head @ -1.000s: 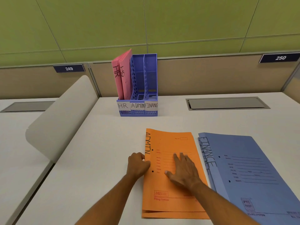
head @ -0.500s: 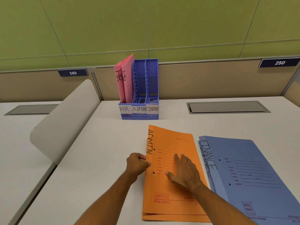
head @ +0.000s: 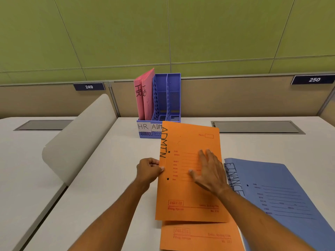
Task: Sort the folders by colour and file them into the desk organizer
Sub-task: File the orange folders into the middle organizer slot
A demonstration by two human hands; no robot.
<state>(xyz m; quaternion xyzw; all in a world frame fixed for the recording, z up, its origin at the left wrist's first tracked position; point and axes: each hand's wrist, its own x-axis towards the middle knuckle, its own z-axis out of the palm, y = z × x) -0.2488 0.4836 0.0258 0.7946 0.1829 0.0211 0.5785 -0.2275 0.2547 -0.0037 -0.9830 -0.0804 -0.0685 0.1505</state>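
Folders sit at three stages of the job. One orange folder marked ADMIN is raised off the desk, between the person and the desk organizer; the left hand pinches its spine edge while the right hand lies on its cover with straight, spread fingers. A second orange folder lies flat beneath it. Just to the right, the blue folders marked FINANCE rest on the desk, unfiled.

Two pink folders marked HR already stand in the organizer's left slot, so that colour looks finished. The middle and right slots appear empty, leaving orange and blue to go.

The raised folder covers part of the ADMIN label and all of the rightmost one. The blue stack runs out of frame, so its count cannot be told.
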